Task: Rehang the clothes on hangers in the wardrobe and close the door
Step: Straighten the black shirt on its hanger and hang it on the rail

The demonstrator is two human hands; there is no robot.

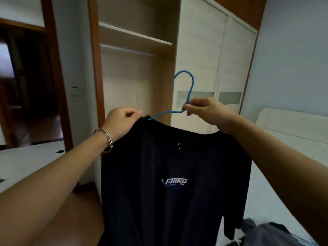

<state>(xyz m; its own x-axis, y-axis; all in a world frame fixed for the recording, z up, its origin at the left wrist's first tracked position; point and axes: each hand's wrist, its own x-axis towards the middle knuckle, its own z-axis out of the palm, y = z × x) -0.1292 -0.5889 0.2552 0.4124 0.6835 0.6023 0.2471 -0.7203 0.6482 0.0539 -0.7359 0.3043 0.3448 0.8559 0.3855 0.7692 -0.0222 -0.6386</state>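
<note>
Black T-shirt (174,174) hangs soft and light before the open wardrobe (134,39) — fingers of the left hand (122,121) pinch its shoulder, and the right hand (202,110) pinches the thin, stiff blue hanger (190,90) at its neck, probably the surest hold.

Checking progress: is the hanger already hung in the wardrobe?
No, the right hand pinches the blue hanger in mid-air, its hook free, in front of the wardrobe.

White bed (266,201) right, wall switch (76,90), dark doorway (26,89) left
</note>
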